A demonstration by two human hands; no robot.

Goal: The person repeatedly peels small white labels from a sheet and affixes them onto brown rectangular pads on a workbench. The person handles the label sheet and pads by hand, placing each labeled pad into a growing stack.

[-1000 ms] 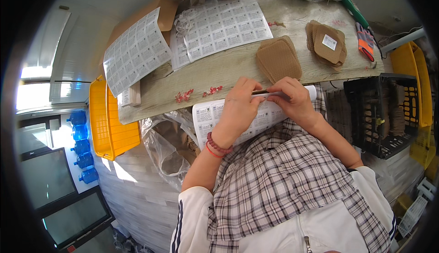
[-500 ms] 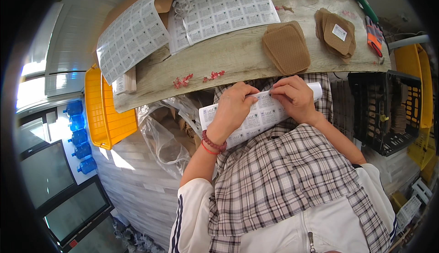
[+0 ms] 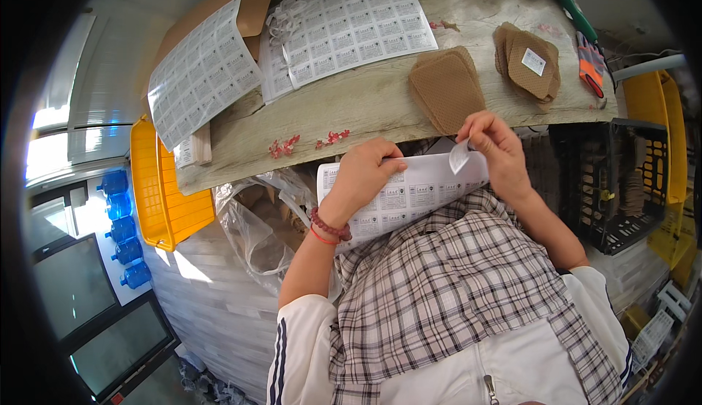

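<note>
Over my lap lies a curled white sheet of printed labels (image 3: 417,191). My left hand (image 3: 360,180) grips its upper left edge between thumb and fingers. My right hand (image 3: 503,158) is raised at the sheet's right end, pinching a small white label (image 3: 458,158) that hangs curled from the fingertips, apart from the sheet as far as I can see. Just beyond, on the table, are stacked brown textured pads (image 3: 446,87). To their right lies another stack of brown pads (image 3: 504,43), its top one bearing a white label (image 3: 533,62).
More label sheets (image 3: 358,32) cover the back left of the wooden table (image 3: 241,134). Orange-and-grey gloves (image 3: 591,68) lie at its right end. A yellow basket (image 3: 186,215) stands left, a black crate (image 3: 618,185) right. Clear plastic bags (image 3: 256,237) sit under the table edge.
My right hand has lifted up and right from the sheet with a small label in its fingers. The sheet's right end has shifted, and my left hand stays on the sheet.
</note>
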